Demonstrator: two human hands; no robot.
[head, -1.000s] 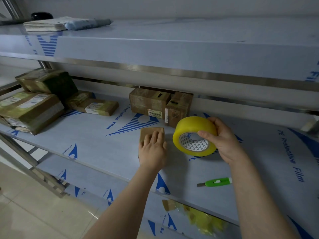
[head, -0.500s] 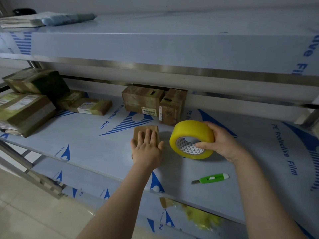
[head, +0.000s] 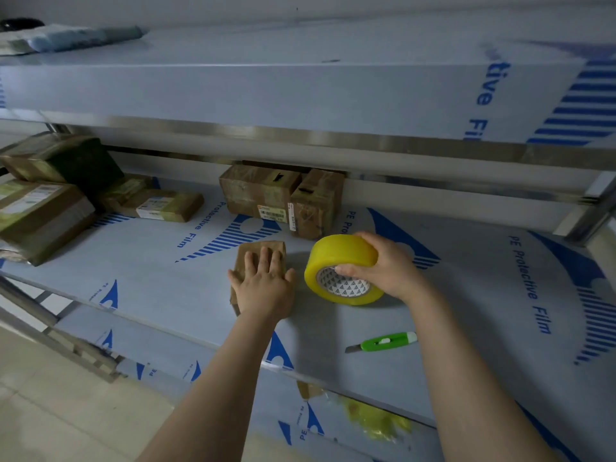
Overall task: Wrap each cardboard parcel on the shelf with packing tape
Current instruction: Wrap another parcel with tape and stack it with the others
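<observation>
Parcel (head: pixel 256 245) under the flat left hand (head: pixel 265 288) looks untaped so far, right grip (head: pixel 390 268) clutches the roll (head: pixel 340 258), back boxes (head: pixel 260 195) seem done-ish.

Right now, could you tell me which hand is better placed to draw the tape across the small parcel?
The right hand: it grips the yellow tape roll just right of the small parcel, while the left hand lies flat on it, pinning it.

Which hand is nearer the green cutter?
Right. The right hand, gripping the tape roll, is just behind the cutter; the left hand lies flat on a parcel, farther left.
</observation>
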